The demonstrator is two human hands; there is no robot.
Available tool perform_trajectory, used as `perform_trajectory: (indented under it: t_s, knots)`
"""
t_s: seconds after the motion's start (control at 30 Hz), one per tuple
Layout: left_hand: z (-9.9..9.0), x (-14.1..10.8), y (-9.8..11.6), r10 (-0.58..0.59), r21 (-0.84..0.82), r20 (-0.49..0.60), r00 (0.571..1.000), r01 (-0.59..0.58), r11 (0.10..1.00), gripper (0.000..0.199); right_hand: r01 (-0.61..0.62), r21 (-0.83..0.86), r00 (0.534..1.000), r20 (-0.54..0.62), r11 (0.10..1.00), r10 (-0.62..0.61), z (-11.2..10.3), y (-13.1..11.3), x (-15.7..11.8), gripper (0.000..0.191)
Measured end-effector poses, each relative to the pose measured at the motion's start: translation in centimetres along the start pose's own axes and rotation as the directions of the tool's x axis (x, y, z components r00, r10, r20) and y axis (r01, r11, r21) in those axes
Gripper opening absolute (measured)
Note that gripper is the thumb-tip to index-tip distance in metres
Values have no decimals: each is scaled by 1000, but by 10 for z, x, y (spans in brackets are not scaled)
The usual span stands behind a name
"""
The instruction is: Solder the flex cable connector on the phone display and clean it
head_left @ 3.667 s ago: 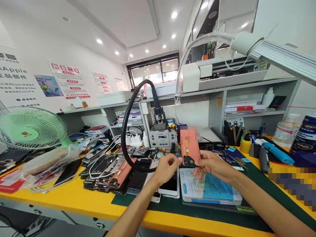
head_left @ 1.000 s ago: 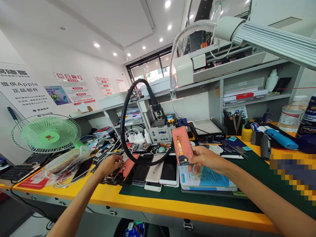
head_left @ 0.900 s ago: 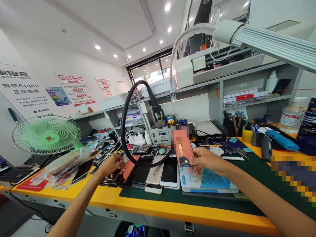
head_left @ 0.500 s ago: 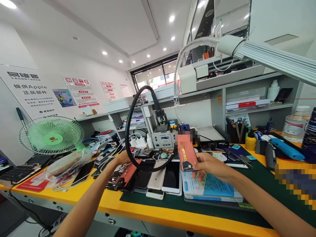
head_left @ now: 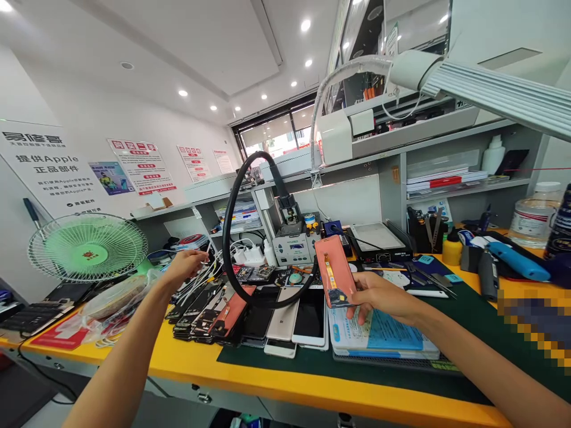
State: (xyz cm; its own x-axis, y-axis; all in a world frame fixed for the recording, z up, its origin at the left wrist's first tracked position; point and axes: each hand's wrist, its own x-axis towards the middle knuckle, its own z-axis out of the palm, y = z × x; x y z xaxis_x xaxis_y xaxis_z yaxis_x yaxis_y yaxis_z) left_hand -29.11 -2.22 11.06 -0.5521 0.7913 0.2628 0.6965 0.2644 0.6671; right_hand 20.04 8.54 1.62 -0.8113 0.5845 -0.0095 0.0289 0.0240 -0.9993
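My right hand grips the lower right edge of a phone screen, thumb across its face. Its copper-pink back faces me, with a yellow flex cable and black tape near the bottom; it is tilted above a blue-and-white booklet. My left hand hovers at the left over white cables, its fingertips drawn together; whatever may be between them is too small to make out. Below and right of it lie stacks of phone screens, one with a similar copper-pink back.
A thick black hose loops up between my hands from a hot-air station. Several phones lie on the green mat. A green fan stands left; tweezers and bottles are right. A lamp arm hangs overhead.
My left hand has moved left and up, from behind the hose and beside the stacked screens to above the cables. My right hand keeps the phone screen in nearly the same place.
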Motion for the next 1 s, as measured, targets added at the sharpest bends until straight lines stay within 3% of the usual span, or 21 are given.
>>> perform_trajectory:
  t_s: [0.23,0.43,0.73,1.0]
  knots:
    - [-35,-8,19,-87,-173,1,996,85,981,35,-3,-2,1000,12,1000,3,2,-2,-1,29]
    - [-35,-12,29,-99,-215,145,984,129,968,32,-14,-13,1000,4,1000,14,6,-6,-3,27]
    - [-46,1,24,45,-294,-100,994,-73,953,35,-35,6,999,-12,999,35,6,-6,-2,27]
    - [-12,29,16,113,-18,-182,977,-118,993,34,-16,16,1000,-9,1000,16,2,3,3,22]
